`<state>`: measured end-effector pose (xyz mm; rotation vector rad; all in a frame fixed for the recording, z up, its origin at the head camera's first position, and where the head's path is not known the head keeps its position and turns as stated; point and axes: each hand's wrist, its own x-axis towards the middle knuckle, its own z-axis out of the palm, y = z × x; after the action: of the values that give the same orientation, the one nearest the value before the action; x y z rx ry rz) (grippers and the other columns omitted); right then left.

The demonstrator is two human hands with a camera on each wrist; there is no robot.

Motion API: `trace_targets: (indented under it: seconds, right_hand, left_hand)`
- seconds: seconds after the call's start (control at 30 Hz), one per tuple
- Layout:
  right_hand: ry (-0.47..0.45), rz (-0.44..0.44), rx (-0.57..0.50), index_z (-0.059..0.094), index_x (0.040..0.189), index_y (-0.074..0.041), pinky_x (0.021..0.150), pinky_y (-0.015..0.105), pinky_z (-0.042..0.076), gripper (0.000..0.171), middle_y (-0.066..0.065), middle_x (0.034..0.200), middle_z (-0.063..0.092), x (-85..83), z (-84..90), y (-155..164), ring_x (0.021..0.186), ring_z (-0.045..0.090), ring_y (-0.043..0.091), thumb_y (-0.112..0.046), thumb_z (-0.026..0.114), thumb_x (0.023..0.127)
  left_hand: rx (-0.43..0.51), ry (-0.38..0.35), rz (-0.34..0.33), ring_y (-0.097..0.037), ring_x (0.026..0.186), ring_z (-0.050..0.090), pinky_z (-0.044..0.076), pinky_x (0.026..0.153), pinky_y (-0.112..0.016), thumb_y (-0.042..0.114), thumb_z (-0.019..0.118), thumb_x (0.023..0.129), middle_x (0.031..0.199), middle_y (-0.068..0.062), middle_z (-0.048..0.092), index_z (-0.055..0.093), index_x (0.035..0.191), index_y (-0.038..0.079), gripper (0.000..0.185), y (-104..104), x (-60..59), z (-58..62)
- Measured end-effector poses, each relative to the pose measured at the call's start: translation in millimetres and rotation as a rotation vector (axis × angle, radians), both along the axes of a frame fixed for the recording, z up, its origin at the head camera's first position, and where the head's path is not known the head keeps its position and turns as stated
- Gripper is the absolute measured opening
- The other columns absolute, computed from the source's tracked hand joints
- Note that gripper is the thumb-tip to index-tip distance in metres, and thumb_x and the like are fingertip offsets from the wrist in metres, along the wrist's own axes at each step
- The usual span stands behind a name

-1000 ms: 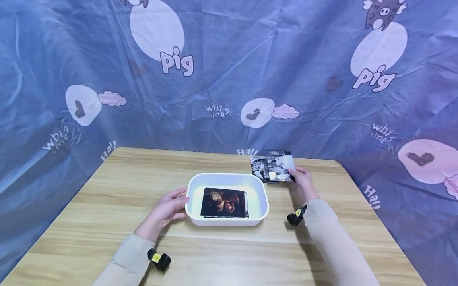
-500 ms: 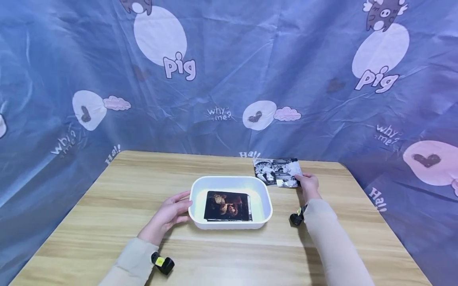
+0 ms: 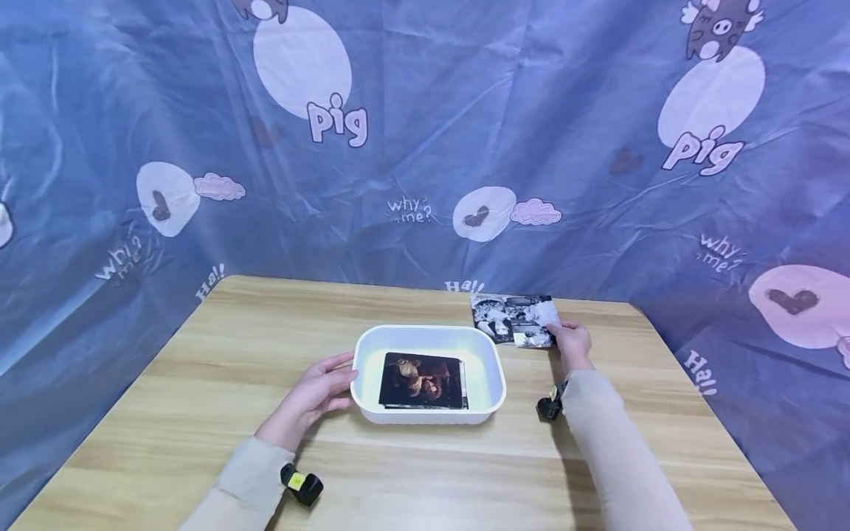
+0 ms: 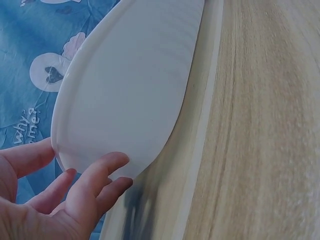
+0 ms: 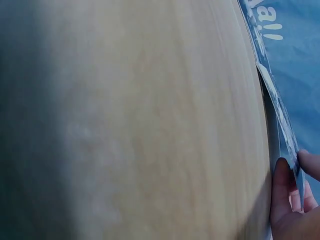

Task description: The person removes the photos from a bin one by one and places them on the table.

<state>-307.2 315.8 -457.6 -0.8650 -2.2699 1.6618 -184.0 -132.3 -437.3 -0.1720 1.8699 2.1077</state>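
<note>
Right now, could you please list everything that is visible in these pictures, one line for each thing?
tray: one, white, middle of the table.
dark photo: one on top of others, brown-black, lying inside the tray.
black-and-white photos: a few overlapping, exact count unclear, far right of the tray.
table: one, light wood.
backdrop: one, blue with pig cartoons, behind and beside the table.
left hand: one, fingers touching the tray's left wall.
right hand: one, pinching the black-and-white photos' edge.

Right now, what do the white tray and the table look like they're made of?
The white tray: likely plastic, smooth matte, one-piece walls with rounded corners. The table: pale wood grain with a soft sheen; could be laminate rather than solid wood.
</note>
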Motion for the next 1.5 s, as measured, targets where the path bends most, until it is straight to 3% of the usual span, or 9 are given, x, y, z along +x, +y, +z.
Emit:
trace_targets:
  seconds: [0.13, 0.3, 0.33, 0.43, 0.53, 0.73, 1.07, 1.3, 1.5]
  right_hand:
    - [0.017, 0.022, 0.033, 0.054, 0.129, 0.006, 0.105, 0.038, 0.042, 0.045, 0.024, 0.134, 0.052, 1.3, 7.7, 0.7, 0.121, 0.047, 0.03, -0.019, 0.062, 0.092]
    - [0.048, 0.106, 0.118, 0.054, 0.129, 0.009, 0.07, 0.021, 0.052, 0.045, 0.026, 0.127, 0.056, 7.9, 17.1, -5.7, 0.091, 0.058, 0.021, -0.019, 0.059, 0.094]
    - [0.05, 0.132, 0.132, 0.051, 0.131, 0.01, 0.069, 0.021, 0.051, 0.047, 0.027, 0.128, 0.055, 10.1, 18.2, -7.5, 0.091, 0.058, 0.021, -0.019, 0.058, 0.095]
    - [0.034, 0.22, 0.138, 0.037, 0.142, 0.01, 0.091, 0.032, 0.055, 0.059, 0.031, 0.141, 0.043, 16.0, 20.8, -11.0, 0.106, 0.06, 0.029, -0.021, 0.057, 0.095]
    - [0.014, 0.299, 0.145, 0.018, 0.151, 0.005, 0.118, 0.047, 0.03, 0.075, 0.031, 0.154, 0.022, 20.6, 27.3, -11.6, 0.14, 0.03, 0.043, -0.027, 0.058, 0.096]
    - [0.111, 0.408, 0.049, 0.003, 0.156, -0.009, 0.124, 0.047, 0.012, 0.087, 0.019, 0.162, 0.005, 28.5, 50.5, -22.8, 0.149, 0.008, 0.037, -0.039, 0.058, 0.095]
    - [0.316, 0.708, -0.006, 0.012, 0.156, -0.011, 0.124, 0.047, 0.017, 0.072, 0.018, 0.161, 0.016, 37.6, 70.4, -72.7, 0.148, 0.015, 0.034, -0.02, 0.055, 0.099]
    - [0.391, 1.008, 0.017, 0.019, 0.153, -0.003, 0.12, 0.054, 0.02, 0.081, 0.02, 0.159, 0.02, 51.2, 65.1, -107.3, 0.146, 0.02, 0.038, -0.007, 0.067, 0.088]
    - [0.355, 1.212, 0.06, 0.034, 0.147, 0.0, 0.117, 0.051, 0.03, 0.076, 0.022, 0.152, 0.035, 60.1, 54.0, -129.3, 0.139, 0.035, 0.039, -0.006, 0.073, 0.082]
  left_hand:
    - [0.008, 0.004, -0.001, -0.017, 0.092, 0.069, 0.062, 0.075, -0.029, 0.008, 0.058, 0.094, 0.144, -0.029, 0.042, 0.032, 0.148, -0.001, 0.061, -0.1, -1.3, 0.5]
    - [0.027, 0.0, 0.007, -0.014, 0.091, 0.068, 0.062, 0.074, -0.028, 0.008, 0.058, 0.094, 0.145, -0.028, 0.043, 0.031, 0.148, 0.0, 0.062, -3.3, 0.1, 1.1]
    - [0.027, -0.001, 0.007, -0.014, 0.092, 0.068, 0.062, 0.075, -0.029, 0.008, 0.058, 0.094, 0.144, -0.028, 0.043, 0.031, 0.149, 0.0, 0.062, -4.0, 0.3, 1.1]
    - [0.022, -0.008, 0.005, -0.015, 0.094, 0.068, 0.062, 0.076, -0.029, 0.008, 0.059, 0.093, 0.144, -0.027, 0.044, 0.032, 0.148, 0.001, 0.062, -4.9, 0.0, 1.2]
    - [0.019, -0.003, -0.005, -0.019, 0.099, 0.068, 0.062, 0.078, -0.031, 0.009, 0.059, 0.093, 0.145, -0.027, 0.042, 0.032, 0.148, 0.001, 0.062, -3.4, -1.3, 2.7]
    - [0.026, -0.003, -0.007, -0.027, 0.111, 0.065, 0.06, 0.085, -0.037, 0.009, 0.06, 0.093, 0.146, -0.028, 0.04, 0.033, 0.148, 0.001, 0.062, -0.6, -2.7, 4.1]
    - [0.052, -0.024, 0.007, -0.032, 0.118, 0.06, 0.058, 0.088, -0.04, 0.008, 0.06, 0.093, 0.148, -0.028, 0.038, 0.033, 0.148, 0.003, 0.061, -0.9, -3.4, 2.6]
    - [0.042, -0.039, 0.016, -0.032, 0.121, 0.058, 0.058, 0.089, -0.04, 0.008, 0.06, 0.093, 0.148, -0.027, 0.038, 0.033, 0.148, 0.004, 0.062, -2.1, -1.5, 1.5]
    - [0.045, -0.021, -0.008, -0.027, 0.114, 0.062, 0.059, 0.087, -0.038, 0.009, 0.06, 0.093, 0.147, -0.027, 0.04, 0.033, 0.148, 0.003, 0.061, -0.7, -0.1, -0.6]
